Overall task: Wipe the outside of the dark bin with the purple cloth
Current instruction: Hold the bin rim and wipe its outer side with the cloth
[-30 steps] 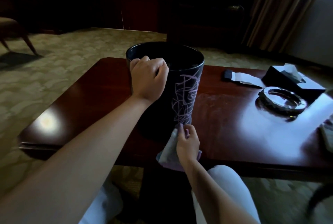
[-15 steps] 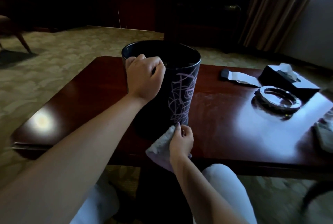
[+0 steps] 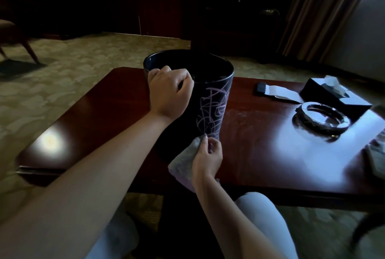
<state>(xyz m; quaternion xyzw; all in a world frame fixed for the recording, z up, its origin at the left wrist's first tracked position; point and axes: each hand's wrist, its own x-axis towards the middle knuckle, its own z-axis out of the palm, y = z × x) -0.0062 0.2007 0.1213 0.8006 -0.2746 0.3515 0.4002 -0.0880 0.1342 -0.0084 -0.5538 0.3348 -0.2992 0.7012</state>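
Observation:
The dark bin (image 3: 210, 100) stands upright on the reddish wooden table (image 3: 260, 144), with pale purple scribbles on its near right side. My left hand (image 3: 168, 94) grips its near left rim, fingers curled over the edge. At the foot of the bin, my right hand (image 3: 207, 158) holds the pale purple cloth (image 3: 183, 165). The cloth's upper corner touches the bin's lowest part, just under the scribbles, and the rest hangs over the table's near edge.
On the right of the table lie a round glass ashtray (image 3: 321, 118), a black tissue box (image 3: 331, 96), a dark remote with a white paper (image 3: 275, 91), and a folded cloth (image 3: 377, 158) at the right edge. My knees sit below the table's near edge. A chair leg (image 3: 27, 48) stands far left.
My right hand with the cloth has stayed at the bin's base, shifting only slightly. My left hand keeps its grip on the rim. The view has shifted slightly.

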